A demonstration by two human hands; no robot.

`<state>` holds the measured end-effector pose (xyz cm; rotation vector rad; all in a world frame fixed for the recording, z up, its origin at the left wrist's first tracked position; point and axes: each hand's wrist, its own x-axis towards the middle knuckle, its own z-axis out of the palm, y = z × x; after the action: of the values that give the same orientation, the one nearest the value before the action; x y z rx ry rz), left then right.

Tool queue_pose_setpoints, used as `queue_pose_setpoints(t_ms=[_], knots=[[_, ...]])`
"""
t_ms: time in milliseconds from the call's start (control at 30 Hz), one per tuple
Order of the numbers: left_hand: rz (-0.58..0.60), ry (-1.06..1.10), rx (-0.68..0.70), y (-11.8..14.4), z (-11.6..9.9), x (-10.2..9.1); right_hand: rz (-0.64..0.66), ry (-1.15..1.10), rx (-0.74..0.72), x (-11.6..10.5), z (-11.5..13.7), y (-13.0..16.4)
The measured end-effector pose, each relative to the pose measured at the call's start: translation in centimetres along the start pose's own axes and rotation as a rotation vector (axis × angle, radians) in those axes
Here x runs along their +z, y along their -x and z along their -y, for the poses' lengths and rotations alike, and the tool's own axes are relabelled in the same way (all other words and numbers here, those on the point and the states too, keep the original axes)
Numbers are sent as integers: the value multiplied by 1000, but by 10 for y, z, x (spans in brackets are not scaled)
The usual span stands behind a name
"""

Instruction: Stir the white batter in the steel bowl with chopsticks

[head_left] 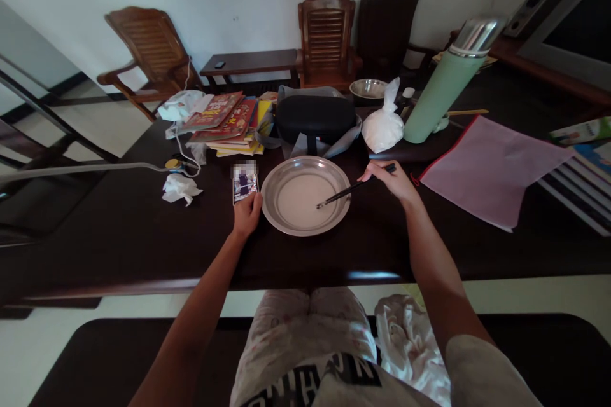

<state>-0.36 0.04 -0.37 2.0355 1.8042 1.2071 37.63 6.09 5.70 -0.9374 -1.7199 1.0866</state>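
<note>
A round metal plate [279, 176] with a pale white layer inside sits on the dark table [119, 235] in front of me. My right hand [389, 179] holds dark chopsticks [351, 189] whose tips rest in the plate's right side. My left hand [247, 215] lies at the plate's left rim, fingers curled, touching the lower edge of a phone [245, 183] lying flat with its screen lit.
Behind the plate stand a black case [315, 117], a stack of colourful books [229, 124], a white tied bag [383, 124], a green thermos [442, 86] and a small metal bowl [367, 88]. A pink folder [491, 168] lies right. Crumpled tissue [179, 187] lies left. Wooden chairs line the wall.
</note>
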Motion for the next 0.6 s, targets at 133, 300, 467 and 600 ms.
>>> queue_pose_setpoints(t_ms=[133,300,467,600], knots=[[-4,-2,-4,0,0,1,146,62,7,7,1,0],[0,0,-13,0,-2,-1,-26,68,11,2,2,-1],[4,8,-5,0,-4,-2,71,23,41,3,4,1],[-4,9,-3,1,-3,-2,94,72,2,8,2,-1]])
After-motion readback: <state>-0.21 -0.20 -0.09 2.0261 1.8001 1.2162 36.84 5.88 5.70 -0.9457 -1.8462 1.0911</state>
